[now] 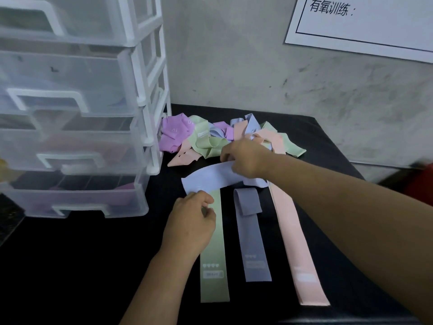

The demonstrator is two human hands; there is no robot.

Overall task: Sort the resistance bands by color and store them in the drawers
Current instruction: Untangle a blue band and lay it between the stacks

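Pale-blue flat elastic resistance band (210, 177) hangs stretched between both hands, over the far ends of three bands laid out on the black table (93, 266). Its long axis runs crosswise, from near-left to far-right, while the laid-out bands all run from the far edge toward the near edge.

The left hand (189, 221) pinches the left end, its fingers curled and the thumb on top. The right hand (246, 158) grips the other end with fingers curled over it, farther back and just beside the tangled pile of purple, green, pink and blue bands (222, 137) at the table's far edge.

The light-green band (214, 242) lies under the left hand, the grey-blue band (251, 235) with its far end folded over lies in the middle, and the pink band (295, 242) lies toward the right edge.

I judge the pale-blue band needs a quarter turn to lie parallel with these. The left hand is nearer the near edge, so it would lead that end down. The pale-blue band looks lighter than the grey-blue band, and I cannot settle whether they count as one colour.

At the table's left edge stands a translucent white plastic drawer tower (140, 95). Through the bottom drawer (77, 198) I make out something purple, and in the drawer above (77, 148) something pinkish. The upper drawers are too cloudy to read.
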